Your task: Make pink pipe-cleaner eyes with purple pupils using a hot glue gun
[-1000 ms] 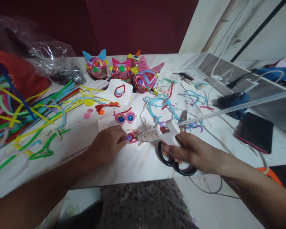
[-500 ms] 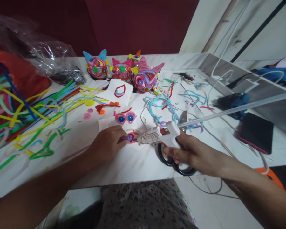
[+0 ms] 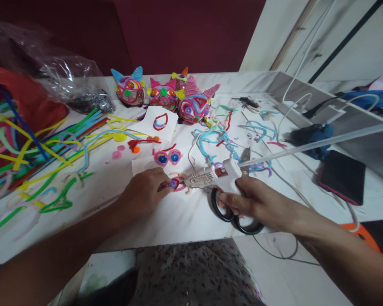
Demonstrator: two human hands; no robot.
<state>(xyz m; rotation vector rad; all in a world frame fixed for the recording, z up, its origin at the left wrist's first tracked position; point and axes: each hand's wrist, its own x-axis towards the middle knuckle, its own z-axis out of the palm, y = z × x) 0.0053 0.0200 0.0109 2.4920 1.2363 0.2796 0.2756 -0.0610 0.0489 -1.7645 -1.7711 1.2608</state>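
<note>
My right hand [image 3: 250, 199] is closed round a white hot glue gun [image 3: 223, 175], with a long clear glue stick [image 3: 306, 146] coming out of its back. The nozzle points left at a small coiled pipe-cleaner piece [image 3: 176, 183] in purple, red and pink. My left hand [image 3: 147, 187] pinches that piece at its left edge, low over the table. Just beyond lie two round pink coils with blue centres [image 3: 168, 157], on white paper. Black-handled scissors [image 3: 249, 227] lie under the glue gun and my right hand.
Several pipe-cleaner animal heads [image 3: 162, 95] stand at the back. Loose pipe cleaners [image 3: 55, 157] heap on the left, beside a clear plastic bag [image 3: 73, 76]. Blue scraps [image 3: 207, 138], cables and a dark phone [image 3: 343, 176] lie to the right. A paper with a red outline [image 3: 159, 123] lies mid-table.
The glue gun has shifted very slightly, its nozzle still by the coiled piece. My left hand keeps its pinch in the same place.
</note>
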